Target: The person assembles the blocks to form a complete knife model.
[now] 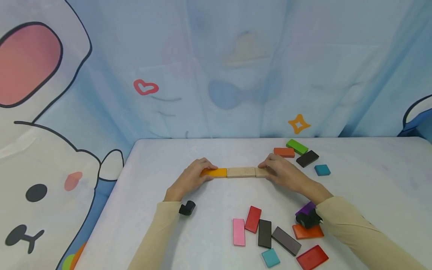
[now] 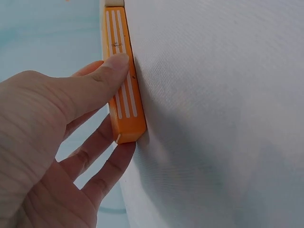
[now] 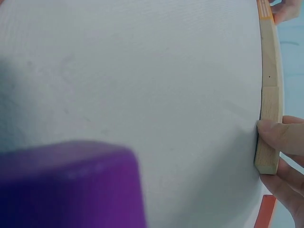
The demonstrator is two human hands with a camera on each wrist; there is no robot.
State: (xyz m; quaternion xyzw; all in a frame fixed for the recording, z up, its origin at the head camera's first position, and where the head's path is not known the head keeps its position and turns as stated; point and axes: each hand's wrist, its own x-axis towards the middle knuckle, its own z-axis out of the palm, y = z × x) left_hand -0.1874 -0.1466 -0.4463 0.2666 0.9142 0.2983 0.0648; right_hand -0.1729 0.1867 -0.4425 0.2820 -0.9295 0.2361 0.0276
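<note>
A straight row of three blocks lies end to end across the white table. At its left end, my left hand [image 1: 194, 175] grips an orange block [image 1: 219, 173]; the left wrist view shows white stripes on that block's side and the thumb pressed over them. A plain wooden block [image 1: 241, 172] touches it in the middle. My right hand [image 1: 282, 173] pinches the second plain wooden block [image 3: 270, 107] at the right end, with the thumb on its near side. In the head view the fingers partly cover this block.
Behind the right hand lie orange-red [image 1: 284, 152], green [image 1: 297, 146], black [image 1: 307, 158] and teal [image 1: 322, 170] blocks. Nearer the front are pink [image 1: 239, 232], red [image 1: 253, 219] and several other blocks. A purple block [image 3: 76, 185] is close to the right wrist camera.
</note>
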